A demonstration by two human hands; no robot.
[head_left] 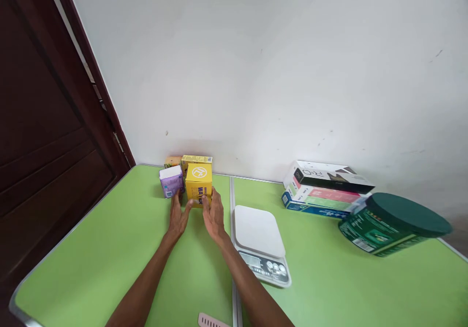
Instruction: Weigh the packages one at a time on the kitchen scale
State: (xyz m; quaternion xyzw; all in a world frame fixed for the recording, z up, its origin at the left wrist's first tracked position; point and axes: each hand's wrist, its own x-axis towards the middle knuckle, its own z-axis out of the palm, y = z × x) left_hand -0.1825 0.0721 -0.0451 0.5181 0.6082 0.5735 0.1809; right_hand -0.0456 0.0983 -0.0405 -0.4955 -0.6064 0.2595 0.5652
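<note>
A yellow box with a round white mark on top and "WATER" on its front stands upright at the back left of the table. My right hand is closed around its right front edge, thumb on the front and fingers along the side. To the left, my left hand has its thumb and fingers apart. Its fingers reach the lower right corner of a purple-and-white pack, while the thumb points at the yellow box's lower front. A second yellow box and an orange box stand behind, partly hidden.
A white digital scale lies right of my right forearm, beside the table's metal seam. Further right are several stacked flat boxes and a green lidded tub. A pink slotted strip shows at the bottom edge. A wall backs the table.
</note>
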